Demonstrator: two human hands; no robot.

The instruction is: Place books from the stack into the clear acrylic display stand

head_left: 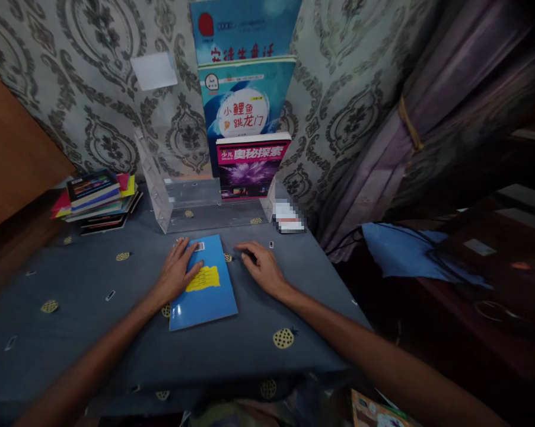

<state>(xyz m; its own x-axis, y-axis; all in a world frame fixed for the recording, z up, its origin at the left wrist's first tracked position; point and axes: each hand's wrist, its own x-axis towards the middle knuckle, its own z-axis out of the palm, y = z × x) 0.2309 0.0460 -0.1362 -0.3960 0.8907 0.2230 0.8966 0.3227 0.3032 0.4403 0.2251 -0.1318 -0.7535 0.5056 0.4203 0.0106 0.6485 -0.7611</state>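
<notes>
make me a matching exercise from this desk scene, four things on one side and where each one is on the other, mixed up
Things:
1. left hand
2. right hand
3. stack of books
4. pink-covered book

Places:
A. standing upright in the clear stand by the wall
B. piled at the table's far left corner
C. flat on the blue book
D. on the grey tablecloth, just right of the blue book

Pairs: 1-C, 2-D, 3-B, 4-A
</notes>
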